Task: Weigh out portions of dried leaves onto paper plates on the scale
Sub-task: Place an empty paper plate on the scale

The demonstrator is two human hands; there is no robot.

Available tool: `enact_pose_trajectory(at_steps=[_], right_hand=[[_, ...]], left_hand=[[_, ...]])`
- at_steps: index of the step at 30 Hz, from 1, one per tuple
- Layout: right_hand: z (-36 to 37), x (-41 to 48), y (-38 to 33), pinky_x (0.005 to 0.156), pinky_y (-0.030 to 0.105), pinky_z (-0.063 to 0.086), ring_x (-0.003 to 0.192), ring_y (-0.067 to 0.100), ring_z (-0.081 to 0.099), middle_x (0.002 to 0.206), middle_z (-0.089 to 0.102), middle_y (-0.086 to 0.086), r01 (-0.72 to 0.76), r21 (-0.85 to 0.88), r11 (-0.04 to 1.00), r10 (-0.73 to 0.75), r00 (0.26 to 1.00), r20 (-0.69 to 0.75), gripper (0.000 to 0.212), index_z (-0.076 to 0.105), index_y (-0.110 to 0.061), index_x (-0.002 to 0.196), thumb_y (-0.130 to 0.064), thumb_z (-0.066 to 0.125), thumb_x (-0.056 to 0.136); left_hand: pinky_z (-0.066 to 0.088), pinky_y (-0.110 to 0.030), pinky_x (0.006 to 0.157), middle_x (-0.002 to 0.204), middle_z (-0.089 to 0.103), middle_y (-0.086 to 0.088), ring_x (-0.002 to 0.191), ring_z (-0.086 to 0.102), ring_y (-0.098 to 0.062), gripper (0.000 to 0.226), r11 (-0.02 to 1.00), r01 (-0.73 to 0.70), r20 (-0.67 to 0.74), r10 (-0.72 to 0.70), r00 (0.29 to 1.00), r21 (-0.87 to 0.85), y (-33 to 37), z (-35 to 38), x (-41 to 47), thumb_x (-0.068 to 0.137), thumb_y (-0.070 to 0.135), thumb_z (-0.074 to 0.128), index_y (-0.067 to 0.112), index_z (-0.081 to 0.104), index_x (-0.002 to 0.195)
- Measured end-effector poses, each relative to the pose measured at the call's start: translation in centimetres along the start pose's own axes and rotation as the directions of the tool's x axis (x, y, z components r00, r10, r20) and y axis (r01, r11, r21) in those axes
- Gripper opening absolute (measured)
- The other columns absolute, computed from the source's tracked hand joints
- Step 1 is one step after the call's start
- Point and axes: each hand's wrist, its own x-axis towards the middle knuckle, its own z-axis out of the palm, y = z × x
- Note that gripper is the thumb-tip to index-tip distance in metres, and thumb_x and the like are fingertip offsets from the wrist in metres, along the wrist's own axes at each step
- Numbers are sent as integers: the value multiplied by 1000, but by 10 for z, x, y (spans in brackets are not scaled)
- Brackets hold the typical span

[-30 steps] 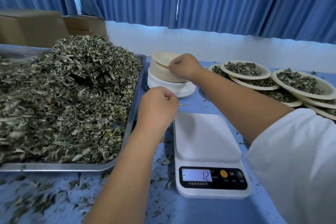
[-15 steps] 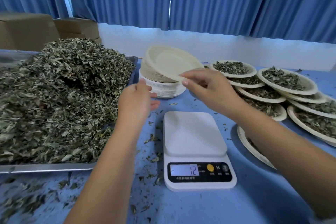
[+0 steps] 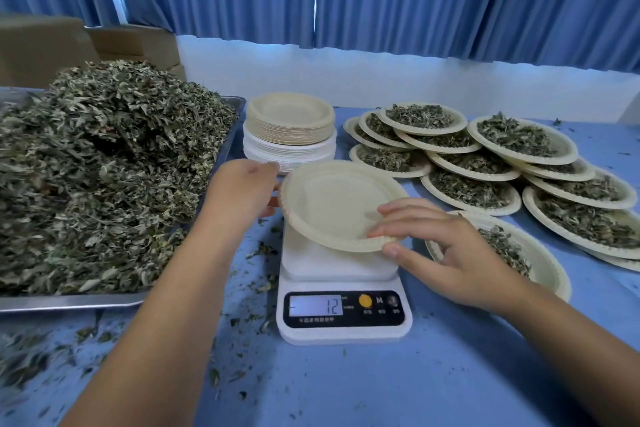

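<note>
Plate (image 3: 332, 204) between left grip (image 3: 242, 191), right grip (image 3: 446, 253)

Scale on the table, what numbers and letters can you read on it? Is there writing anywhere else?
"12" on the lit display of the scale.
"M" on the scale's black panel, right of the yellow button.
Tiny print under the display and under the buttons: too blurred to read.
Paper plates, tray and cardboard boxes: no writing that I can see.

Two bare hands on bare forearms: left hand (image 3: 242, 189), right hand (image 3: 446, 253), short fingernails.
</note>
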Motion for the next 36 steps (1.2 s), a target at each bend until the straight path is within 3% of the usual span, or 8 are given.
enact_pose_trajectory(at_steps=[5, 7, 9, 13, 16, 25, 32, 36], right_hand=[[-1, -13, 1, 101, 35, 45, 121, 13, 55, 105, 71, -10, 20, 12, 1000, -21, 999, 38, 22, 74, -16, 106, -21, 66, 87], [0, -14, 1, 101, 35, 45, 121, 13, 55, 106, 71, -11, 20, 18, 1000, -20, 999, 43, 22, 74, -16, 107, -21, 66, 87], [2, -15, 0, 102, 34, 44, 121, 13, 55, 106, 71, -10, 20, 25, 999, -22, 999, 49, 22, 74, -15, 107, -21, 66, 87], [9, -15, -1, 104, 34, 42, 122, 14, 53, 109, 70, -8, 15, 44, 999, -19, 995, 97, 23, 73, -13, 109, -18, 66, 88], [12, -15, -1, 104, 34, 42, 121, 13, 54, 109, 71, -7, 14, 58, 998, -19, 995, 99, 23, 73, -12, 109, -17, 66, 88], [11, -15, -1, 104, 34, 41, 120, 13, 56, 115, 69, -7, 31, 72, 997, -36, 997, 68, 27, 71, -13, 112, -15, 69, 85], [9, -13, 1, 95, 42, 46, 112, 17, 60, 110, 70, -6, 24, 61, 998, -23, 1000, -20, 20, 74, -13, 104, -12, 66, 86], [9, -13, 2, 86, 30, 47, 104, 16, 61, 104, 69, -5, -7, 46, 999, 12, 995, -96, 16, 75, -15, 97, -11, 63, 88]], left_hand=[[58, -41, 71, 85, 71, -16, 63, 65, -24, 31, 975, -94, 27, 91, 996, 203, -9, 2, 0, 87, 25, 59, -5, 67, 88], [56, -46, 74, 80, 68, -22, 60, 58, -28, 32, 955, -123, 37, 117, 992, 268, -13, 1, 2, 86, 28, 59, -3, 67, 83], [50, -38, 65, 69, 57, -20, 60, 46, -22, 35, 938, -139, 40, 133, 990, 317, -16, -1, 4, 85, 28, 58, -6, 65, 79], [30, -31, 59, 58, 41, -11, 57, 34, -18, 32, 881, -166, 42, 165, 985, 443, -19, -4, 3, 85, 25, 56, 8, 48, 58], [26, -30, 59, 58, 37, -10, 57, 30, -18, 33, 839, -179, 56, 175, 983, 515, -19, -4, 1, 85, 23, 57, 12, 42, 58], [27, -32, 58, 64, 39, -8, 61, 30, -17, 20, 846, -165, 40, 168, 985, 508, -16, -5, 1, 85, 21, 55, 15, 52, 66], [22, -29, 54, 54, 27, -7, 54, 21, -19, 35, 831, -202, -6, 239, 971, 518, -14, -7, -2, 87, 19, 53, 9, 40, 56], [20, -27, 50, 53, 27, -7, 51, 20, -18, 28, 827, -219, -23, 269, 963, 517, -13, -7, -2, 86, 18, 53, 7, 51, 60]])
